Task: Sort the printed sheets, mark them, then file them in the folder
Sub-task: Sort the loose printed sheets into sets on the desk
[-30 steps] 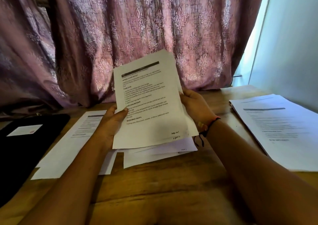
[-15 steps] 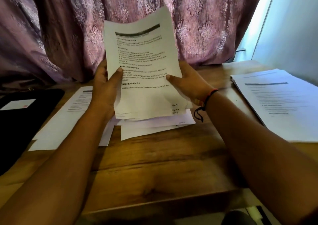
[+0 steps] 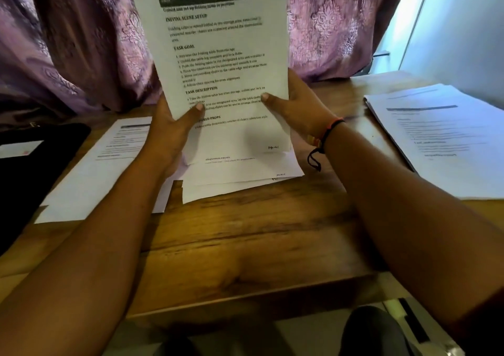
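I hold a bunch of printed sheets (image 3: pixel 218 55) upright over the wooden table (image 3: pixel 245 233), close to my face. My left hand (image 3: pixel 171 126) grips its left edge with the thumb across the text. My right hand (image 3: pixel 300 105) grips the right edge, thumb on the front. Lower sheets (image 3: pixel 245 175) of the bunch hang fanned out below, touching or just above the table. A black folder (image 3: pixel 32 181) with a white label lies at the far left. One printed sheet (image 3: pixel 109 165) lies beside it. A stack of printed sheets (image 3: pixel 441 137) lies at the right.
A patterned purple curtain (image 3: pixel 68 42) hangs behind the table. A pale wall and a bright gap (image 3: pixel 450 28) are at the right. The table's front edge (image 3: pixel 245 295) is near my body, with floor and a dark shape below.
Both hands have raised the top sheet higher and closer to the camera. My right thumb moved onto the front of the page. The lower sheets have slid further apart.
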